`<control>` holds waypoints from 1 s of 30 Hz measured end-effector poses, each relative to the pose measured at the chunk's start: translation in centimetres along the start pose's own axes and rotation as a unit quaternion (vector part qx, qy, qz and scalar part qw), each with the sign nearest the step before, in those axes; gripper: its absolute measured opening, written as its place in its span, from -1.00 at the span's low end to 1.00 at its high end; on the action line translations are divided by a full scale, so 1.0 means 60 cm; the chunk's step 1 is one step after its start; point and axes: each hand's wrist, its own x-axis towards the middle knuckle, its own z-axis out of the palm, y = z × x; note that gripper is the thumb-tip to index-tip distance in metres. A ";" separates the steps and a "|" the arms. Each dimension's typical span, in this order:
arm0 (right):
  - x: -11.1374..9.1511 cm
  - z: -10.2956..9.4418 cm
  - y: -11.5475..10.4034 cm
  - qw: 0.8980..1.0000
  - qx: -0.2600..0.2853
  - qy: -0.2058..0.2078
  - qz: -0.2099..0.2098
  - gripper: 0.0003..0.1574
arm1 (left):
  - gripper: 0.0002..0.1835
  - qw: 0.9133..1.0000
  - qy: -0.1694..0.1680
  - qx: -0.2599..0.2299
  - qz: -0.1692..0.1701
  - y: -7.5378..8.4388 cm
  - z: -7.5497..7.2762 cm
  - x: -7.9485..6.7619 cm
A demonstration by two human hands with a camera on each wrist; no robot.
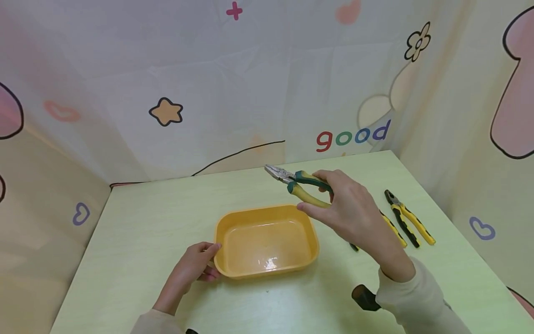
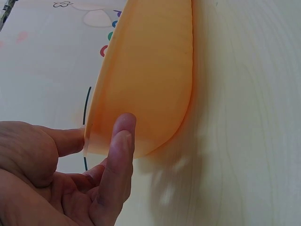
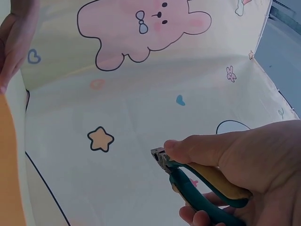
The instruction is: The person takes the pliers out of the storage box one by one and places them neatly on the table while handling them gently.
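An orange-yellow plastic tray (image 1: 267,269) sits on the table, and nothing lies in it. At its left end my left hand (image 1: 193,264) pinches the rim, thumb on the edge and fingers against the outer wall (image 2: 155,70). My right hand (image 1: 354,213) grips a pair of combination pliers (image 1: 298,178) with green and yellow handles, raised above the tray's back right corner. The metal nose points left, and the handles are spread apart. In the right wrist view, the thumb lies along one handle of the pliers (image 3: 188,183), with fingers curled round the other.
Yellow-and-black pliers (image 1: 409,218) lie on the table (image 1: 137,222) to the right. Beside them a second yellow handle (image 1: 394,229) shows, mostly hidden behind my right hand. A printed cloth (image 1: 233,93) hangs along the back and sides of the table.
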 end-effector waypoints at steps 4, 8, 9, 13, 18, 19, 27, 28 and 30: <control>-0.003 0.000 0.002 1.000 -0.001 0.008 0.003 -0.22 | -0.53 1.000 0.000 -0.002 0.001 0.000 0.000 -0.001; -0.005 0.001 0.005 1.000 -0.001 0.022 0.006 -0.20 | -0.53 1.000 -0.001 -0.001 0.000 -0.001 0.000 -0.001; -0.005 0.002 0.006 1.000 -0.002 0.025 0.007 -0.20 | -0.53 1.000 -0.001 -0.001 -0.001 -0.001 -0.001 -0.001; -0.008 0.003 0.011 0.999 -0.008 0.038 0.013 -0.20 | -0.53 1.000 -0.002 0.000 -0.003 -0.001 -0.001 -0.001; -0.009 0.003 0.015 0.999 -0.016 0.043 0.027 -0.17 | -0.53 1.000 -0.002 -0.001 -0.003 -0.002 0.000 -0.001; -0.009 0.002 0.017 0.998 -0.017 0.043 0.029 -0.16 | -0.52 1.000 -0.002 -0.001 -0.003 -0.002 0.000 -0.001; -0.011 -0.002 0.024 0.998 -0.028 0.046 0.045 -0.13 | -0.51 1.000 -0.004 -0.004 0.001 -0.002 0.001 0.000; -0.011 -0.002 0.025 0.997 -0.029 0.046 0.047 -0.13 | -0.51 1.000 -0.004 -0.005 0.001 -0.002 0.001 0.000; -0.012 -0.003 0.027 0.997 -0.031 0.046 0.052 -0.13 | -0.51 1.000 -0.004 -0.006 0.001 -0.002 0.001 -0.001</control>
